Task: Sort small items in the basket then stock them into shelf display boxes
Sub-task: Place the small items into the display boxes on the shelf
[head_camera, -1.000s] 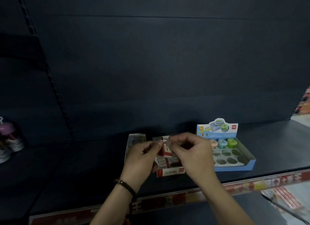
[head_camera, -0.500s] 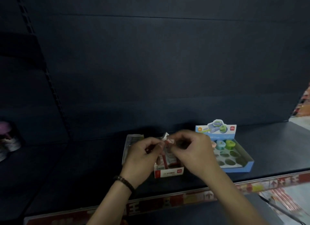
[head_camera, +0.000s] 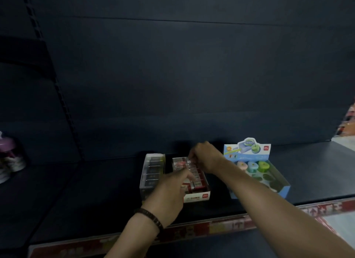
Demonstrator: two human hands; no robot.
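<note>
I see a dark back panel (head_camera: 172,75) filling most of the view, with a slotted upright rail (head_camera: 63,104) running down it on the left. At the far left stands a blurred bottle with a pink cap (head_camera: 7,152), beside pale things I cannot make out. A red and yellow price strip (head_camera: 221,226) runs along the front edge. Bright goods (head_camera: 348,121) show at the far right edge.

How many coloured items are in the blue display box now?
3, in the back row of the blue display box: pink one left, light-blue one middle, green one right. The right forearm covers some near slots, so more may be hidden.
</note>
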